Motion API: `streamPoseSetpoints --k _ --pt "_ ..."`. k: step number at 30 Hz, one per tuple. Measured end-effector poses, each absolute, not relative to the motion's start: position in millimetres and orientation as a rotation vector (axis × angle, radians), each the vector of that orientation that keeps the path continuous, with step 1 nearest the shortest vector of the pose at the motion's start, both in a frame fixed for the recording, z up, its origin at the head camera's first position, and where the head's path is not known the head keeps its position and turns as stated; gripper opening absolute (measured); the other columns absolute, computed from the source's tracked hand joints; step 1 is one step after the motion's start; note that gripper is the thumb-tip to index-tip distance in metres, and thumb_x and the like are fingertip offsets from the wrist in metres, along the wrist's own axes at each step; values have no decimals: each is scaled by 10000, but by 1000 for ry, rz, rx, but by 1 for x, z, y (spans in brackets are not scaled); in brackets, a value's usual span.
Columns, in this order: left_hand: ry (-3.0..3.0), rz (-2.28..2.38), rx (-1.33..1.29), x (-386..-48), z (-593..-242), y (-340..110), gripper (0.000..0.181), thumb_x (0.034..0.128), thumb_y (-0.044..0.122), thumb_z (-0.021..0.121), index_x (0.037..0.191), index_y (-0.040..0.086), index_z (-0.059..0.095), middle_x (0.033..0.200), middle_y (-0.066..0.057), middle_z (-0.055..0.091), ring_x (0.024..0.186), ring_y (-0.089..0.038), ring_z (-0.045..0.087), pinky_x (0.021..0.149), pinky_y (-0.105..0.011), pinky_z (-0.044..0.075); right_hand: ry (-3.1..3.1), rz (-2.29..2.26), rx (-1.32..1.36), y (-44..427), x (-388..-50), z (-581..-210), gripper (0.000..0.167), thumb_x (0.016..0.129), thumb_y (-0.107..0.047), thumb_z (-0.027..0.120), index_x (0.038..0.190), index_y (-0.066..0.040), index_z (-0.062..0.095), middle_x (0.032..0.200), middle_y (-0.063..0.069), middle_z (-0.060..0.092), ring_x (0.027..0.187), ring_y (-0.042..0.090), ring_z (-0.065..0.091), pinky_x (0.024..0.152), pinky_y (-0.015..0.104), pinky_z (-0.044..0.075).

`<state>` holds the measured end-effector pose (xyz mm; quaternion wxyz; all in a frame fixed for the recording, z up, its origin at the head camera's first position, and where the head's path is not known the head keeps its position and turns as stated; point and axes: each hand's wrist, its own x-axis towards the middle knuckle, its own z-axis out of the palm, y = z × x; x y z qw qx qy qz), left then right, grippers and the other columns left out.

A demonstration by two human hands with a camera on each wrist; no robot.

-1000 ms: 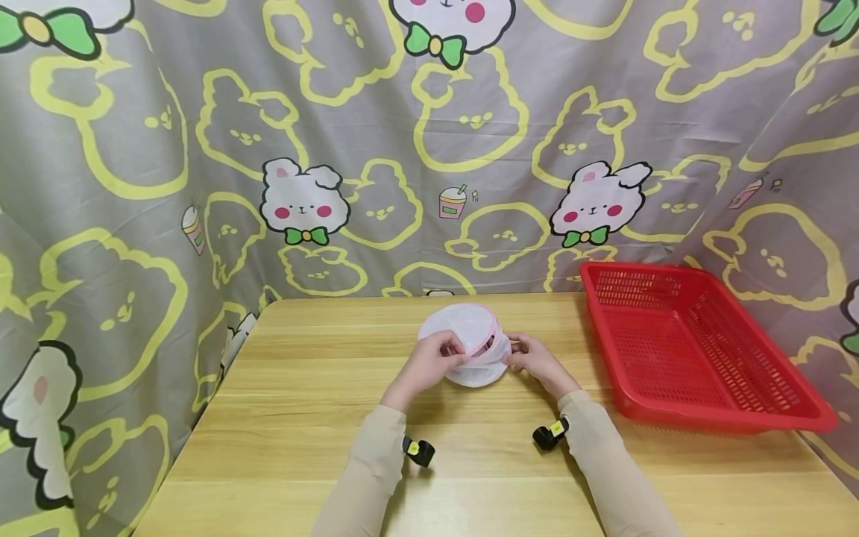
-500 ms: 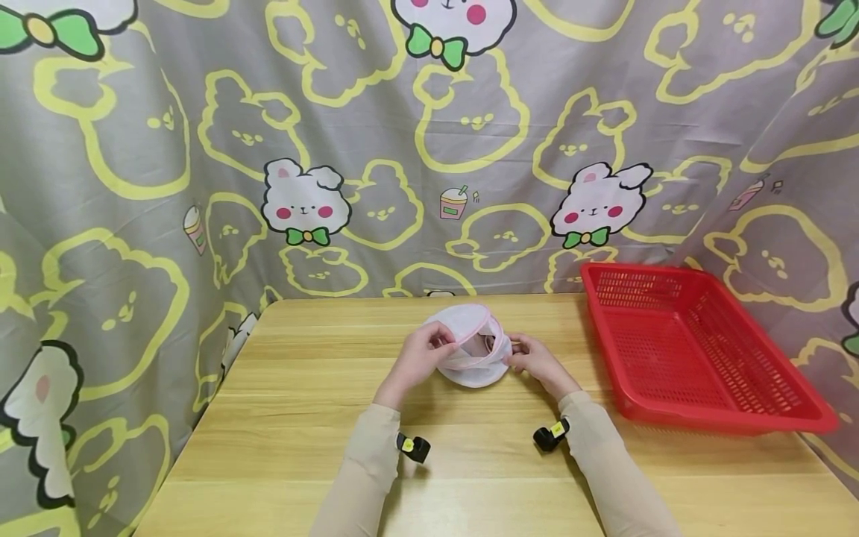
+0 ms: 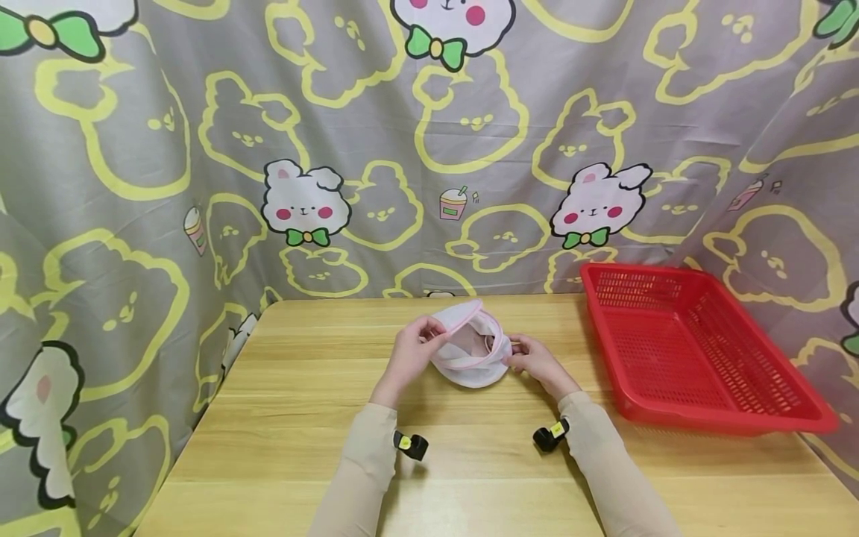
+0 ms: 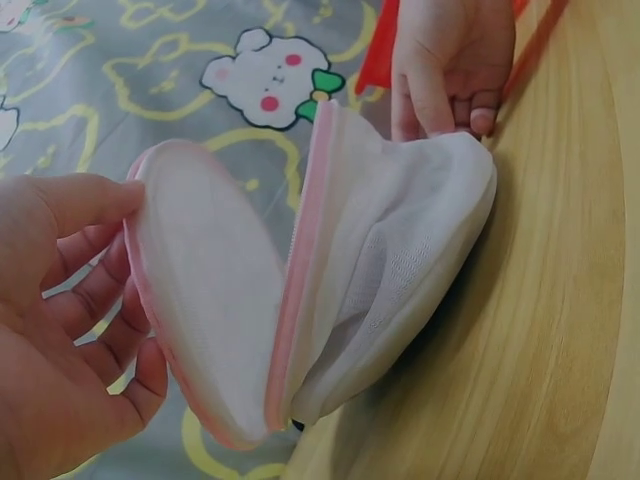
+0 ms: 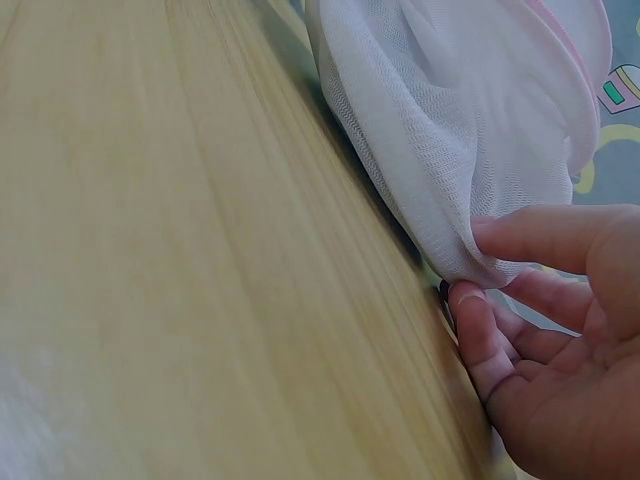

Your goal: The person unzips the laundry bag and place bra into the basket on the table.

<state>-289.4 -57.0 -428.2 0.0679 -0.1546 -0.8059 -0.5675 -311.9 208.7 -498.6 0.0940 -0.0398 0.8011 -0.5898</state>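
A white mesh laundry bag (image 3: 475, 373) with pink zipper trim stands on the wooden table in the head view, its round lid (image 4: 205, 290) folded up at the left. My left hand (image 3: 414, 350) pinches the lid's pink edge between thumb and fingers and holds it away from the body of the bag. At the bag's right side, my right hand (image 3: 537, 362) pinches the mesh wall low down, close to the tabletop; the right wrist view shows thumb and fingers (image 5: 530, 235) on the fabric. Something dark shows inside the opening, too small to tell.
A red plastic basket (image 3: 731, 421) with perforated walls stands at the table's right side. Behind the wooden table (image 3: 322, 358) hangs a grey curtain (image 3: 396, 261) with cartoon rabbits. Each wrist bears a black camera strap.
My left hand has moved left and slightly up, swinging the lid open so the bag's mouth shows wider. My right hand has stayed at the bag's right side.
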Motion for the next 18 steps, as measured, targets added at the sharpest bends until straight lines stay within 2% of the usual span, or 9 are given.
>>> streamPoseSetpoints --k 6,13,18 --pt "-2384 -1718 -432 -297 -429 -58 79 879 104 706 898 45 657 846 -77 624 785 -118 512 681 -187 426 2377 -1759 -116 208 -311 -496 577 851 -13 630 1385 78 430 1105 191 611 789 104 538 668 249 444" --pt "-2316 -1742 -404 -303 -426 -58 125 861 118 730 905 21 665 844 -92 629 772 -112 517 699 -180 429 2382 -1752 -110 209 -312 -499 581 861 -27 647 1389 70 426 1112 207 635 748 120 557 631 244 448" --pt "-2285 -1784 -368 -311 -423 -56 144 861 130 734 914 13 668 846 -81 633 773 -101 518 702 -188 429 2391 -1751 -113 208 -312 -500 572 851 -12 643 1375 84 436 1139 242 624 788 117 565 649 248 462"
